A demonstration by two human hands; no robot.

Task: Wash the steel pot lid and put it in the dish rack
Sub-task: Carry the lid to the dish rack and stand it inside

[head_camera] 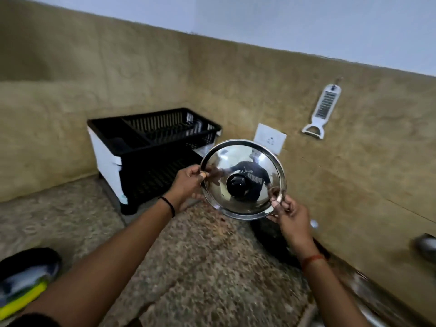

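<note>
I hold the round steel pot lid (245, 161) upright in the air, its shiny domed top and black knob facing me. My left hand (188, 185) pinches the lid's left rim, and my right hand (289, 214) pinches its lower right rim. The black dish rack (132, 142), with white side panels, stands on the counter in the corner, just behind and left of the lid. Its upper basket looks mostly bare.
A speckled stone counter (188, 256) lies below my arms. A dark pan (271, 241) sits under the lid near the wall. A white peeler-grater (323, 109) and a socket (270, 139) are on the wall. A bowl with a yellow sponge (26, 289) sits at lower left.
</note>
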